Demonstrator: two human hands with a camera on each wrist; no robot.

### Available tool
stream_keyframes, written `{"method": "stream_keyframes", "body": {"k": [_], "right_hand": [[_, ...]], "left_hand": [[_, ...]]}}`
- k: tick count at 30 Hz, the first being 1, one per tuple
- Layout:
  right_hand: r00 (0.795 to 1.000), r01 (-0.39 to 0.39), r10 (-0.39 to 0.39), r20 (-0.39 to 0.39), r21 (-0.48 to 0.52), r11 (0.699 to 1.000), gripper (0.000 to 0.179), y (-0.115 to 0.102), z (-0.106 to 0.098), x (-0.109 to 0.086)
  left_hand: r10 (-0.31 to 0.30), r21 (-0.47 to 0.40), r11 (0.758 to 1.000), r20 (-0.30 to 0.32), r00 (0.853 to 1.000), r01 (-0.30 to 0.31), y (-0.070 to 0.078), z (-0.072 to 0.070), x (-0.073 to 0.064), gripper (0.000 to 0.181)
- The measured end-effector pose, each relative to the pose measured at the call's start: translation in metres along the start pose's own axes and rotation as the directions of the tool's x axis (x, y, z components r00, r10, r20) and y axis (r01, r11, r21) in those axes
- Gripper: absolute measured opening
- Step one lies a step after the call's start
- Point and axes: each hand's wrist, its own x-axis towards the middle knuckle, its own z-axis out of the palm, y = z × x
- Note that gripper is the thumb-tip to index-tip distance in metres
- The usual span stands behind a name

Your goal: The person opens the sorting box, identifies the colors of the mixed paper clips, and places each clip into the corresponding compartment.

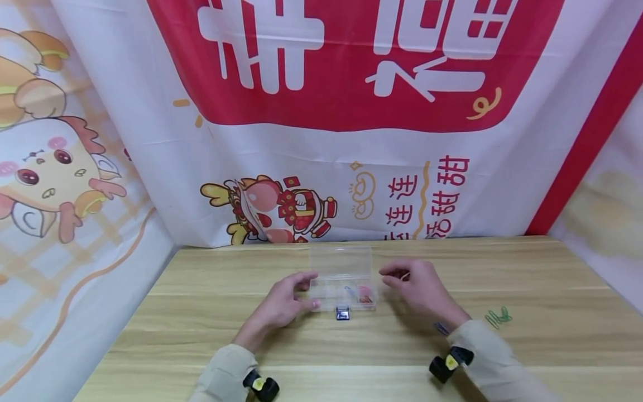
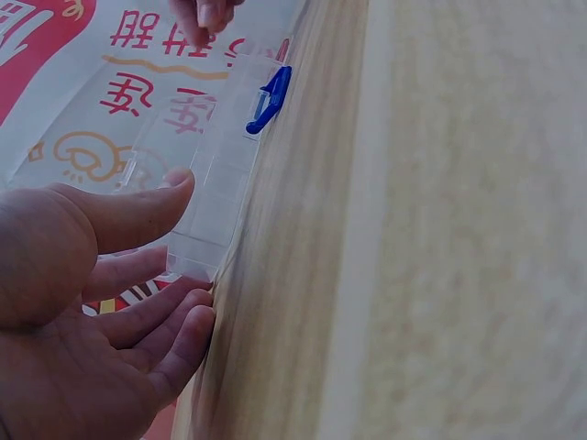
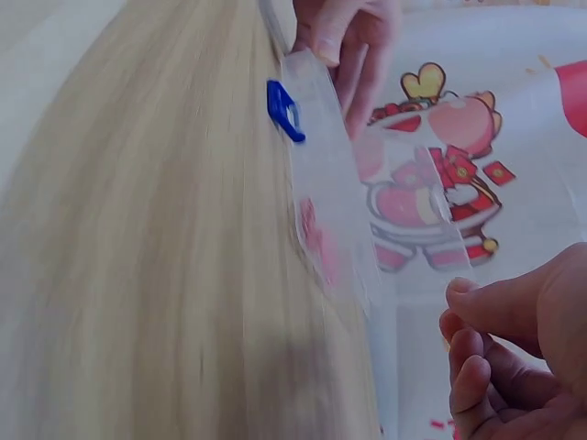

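Note:
A clear plastic compartment box (image 1: 326, 305) stands on the table, its transparent lid (image 1: 341, 262) raised at the back. My left hand (image 1: 285, 301) holds the box's left end, thumb at the front and fingers around the side. A blue clasp (image 1: 342, 314) sits at the front edge. Small pink pieces (image 1: 365, 292) lie in the right compartments, with a light-blue clip (image 1: 350, 291) beside them. Just right of the box, my right hand (image 1: 416, 283) hovers with loosely bent fingers; thumb and index (image 3: 459, 316) come close together, and nothing shows between them.
Green paper clips (image 1: 498, 317) lie on the wooden table (image 1: 201, 335) to the right. Dark blue clips (image 1: 441, 329) lie partly hidden by the right forearm. A printed cloth (image 1: 341, 151) hangs behind the table's back edge. Both wrists wear black camera straps.

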Motion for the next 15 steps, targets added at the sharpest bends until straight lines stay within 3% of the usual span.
{"method": "stream_keyframes", "body": {"k": [6, 11, 15], "right_hand": [[1.0, -0.019, 0.018, -0.026, -0.058, 0.998, 0.016, 0.017, -0.026, -0.021], [0.997, -0.083, 0.083, -0.005, -0.077, 0.994, 0.019, 0.031, -0.043, -0.04], [0.996, -0.082, 0.085, 0.022, -0.122, 0.989, 0.017, 0.043, -0.052, -0.054]], "left_hand": [[0.001, -0.012, 1.0, -0.003, 1.0, -0.001, 0.0, 0.0, 0.0, 0.066], [0.0, -0.011, 1.0, -0.005, 1.0, 0.0, 0.0, 0.0, 0.0, 0.066], [-0.005, -0.008, 1.0, -0.008, 1.0, 0.005, 0.0, 0.001, 0.0, 0.066]]}}
